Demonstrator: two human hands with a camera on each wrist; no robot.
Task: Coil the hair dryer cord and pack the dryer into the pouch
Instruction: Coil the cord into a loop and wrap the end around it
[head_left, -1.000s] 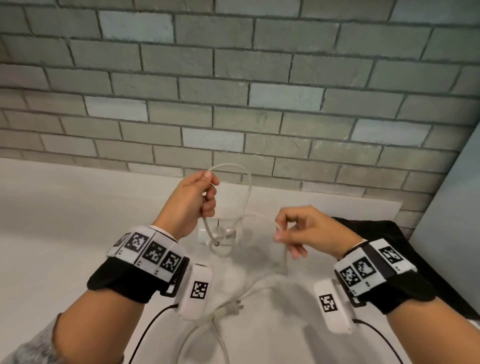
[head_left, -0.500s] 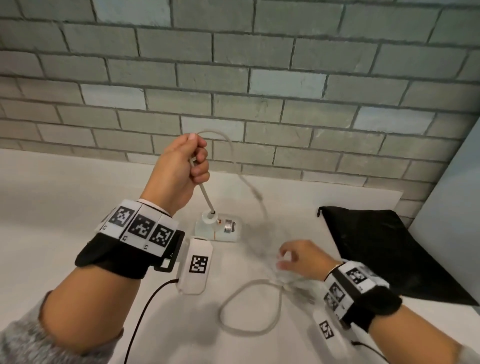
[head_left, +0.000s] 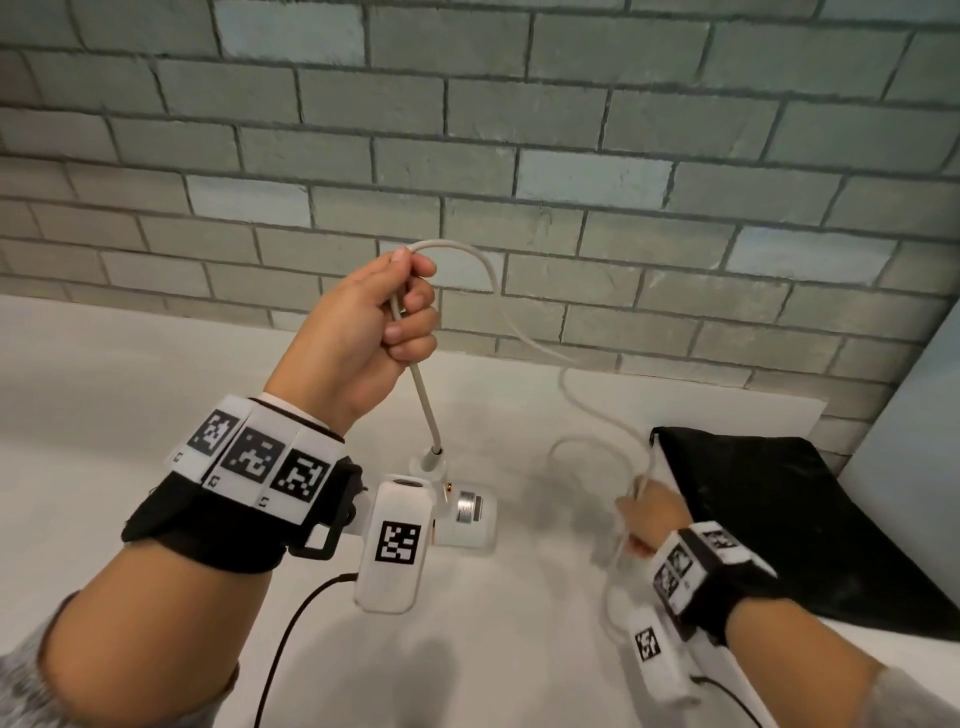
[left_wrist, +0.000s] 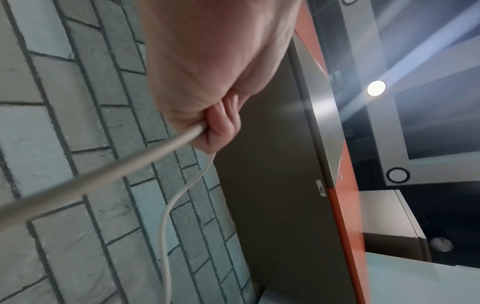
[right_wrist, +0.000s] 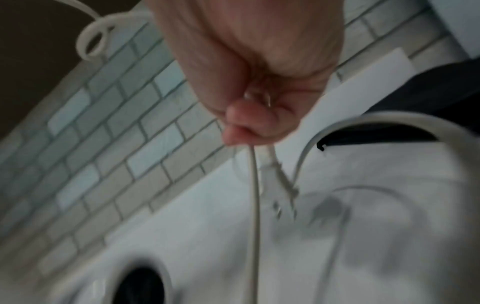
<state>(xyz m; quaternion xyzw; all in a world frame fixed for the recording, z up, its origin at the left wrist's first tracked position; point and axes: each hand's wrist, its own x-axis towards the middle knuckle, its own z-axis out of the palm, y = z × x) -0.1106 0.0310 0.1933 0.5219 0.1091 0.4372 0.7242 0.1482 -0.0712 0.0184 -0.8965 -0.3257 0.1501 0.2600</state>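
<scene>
Your left hand is up above the hair dryer, fingers curled tight round the cord. In the left wrist view the cord goes into the fist between the curled fingers. From the fist one piece runs straight down to the dryer's handle end, and a second piece arches over the top of the hand and falls to the right of the dryer.

The hair dryer lies on its side on the white counter, approx. under your left wrist; the wrist camera covers part of it.

To the right of the dryer the cord makes a loose loop on the counter and goes to your right hand, which is low, near the counter. In the right wrist view, which is blurred, the right hand has the fingers closed on the cord, and the plug hangs just under the fingers w/ its prongs pointing down.

The black pouch lies flat on the counter, further right of the dryer, just beside the right hand. Cannot tell if hand and pouch touch. Behind all is the grey brick wall.
</scene>
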